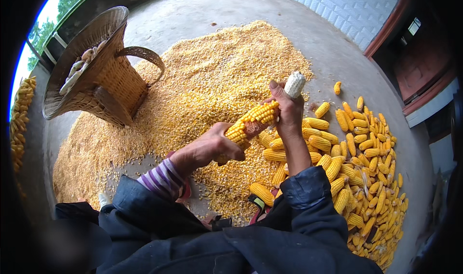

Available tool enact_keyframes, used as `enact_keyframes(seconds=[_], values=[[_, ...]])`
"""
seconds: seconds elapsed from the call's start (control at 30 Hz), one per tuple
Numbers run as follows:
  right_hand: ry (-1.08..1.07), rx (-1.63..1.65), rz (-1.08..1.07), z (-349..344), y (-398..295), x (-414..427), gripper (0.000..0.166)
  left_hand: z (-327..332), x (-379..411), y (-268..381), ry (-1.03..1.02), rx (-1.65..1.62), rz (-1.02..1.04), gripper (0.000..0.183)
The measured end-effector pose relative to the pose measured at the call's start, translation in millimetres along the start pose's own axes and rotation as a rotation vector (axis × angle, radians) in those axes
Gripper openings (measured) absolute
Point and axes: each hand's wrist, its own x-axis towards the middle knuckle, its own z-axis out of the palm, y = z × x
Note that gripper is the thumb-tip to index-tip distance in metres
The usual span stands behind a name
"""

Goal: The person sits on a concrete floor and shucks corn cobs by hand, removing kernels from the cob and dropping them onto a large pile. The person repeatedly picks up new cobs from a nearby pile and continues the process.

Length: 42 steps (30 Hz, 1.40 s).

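Note:
My left hand [226,144] grips the lower end of a yellow corn ear [255,120]. Part of that ear's side has lost its kernels, and the reddish cob shows through. In my right hand [289,106] is a bare white corncob [295,84], its end standing out above the thumb. The right hand is at the ear's upper end; whether its fingers press on the kernels is hidden. Beneath both hands spreads a wide heap of loose corn kernels [217,71] on the concrete floor.
To the right lies a large pile of whole corn ears [361,158]. A flared wicker basket [115,82] holding bare cobs [81,64] stands on the kernels at the left. More corn ears [21,118] are stacked at the far left. A doorway [416,68] opens at the right.

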Motion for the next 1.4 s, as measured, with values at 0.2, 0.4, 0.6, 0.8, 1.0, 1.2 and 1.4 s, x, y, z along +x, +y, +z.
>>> enact_keyframes(seconds=[0.2,0.4,0.6,0.8,1.0,1.2,1.4], values=[[-0.17,0.16,0.26,-4.5,-29.7,-4.9,0.034,-1.6,6.6,10.1,0.054,-0.25,-0.606,0.04],[-0.124,-0.256,0.001,11.2,-1.9,-7.7,0.015,23.8,4.1,3.7,0.156,0.593,-0.386,0.025],[-0.212,0.106,0.335,-10.4,5.2,13.5,0.022,38.1,0.9,-4.9,0.335,0.868,-0.208,0.023],[-0.235,0.083,0.312,-8.9,-0.5,-0.8,0.03,27.0,2.4,-7.9,0.393,1.086,-0.094,0.023],[-0.04,-0.314,0.02,-4.5,13.7,-15.0,0.021,34.2,1.9,-7.3,0.273,0.65,-0.332,0.028],[-0.218,-0.02,0.331,-17.4,-15.4,-9.2,0.051,16.4,5.6,11.4,0.168,-0.4,-0.614,0.03],[-0.289,-0.15,0.173,0.5,-24.3,-14.5,0.042,12.7,-0.2,8.9,0.11,-0.85,-0.561,0.02]])
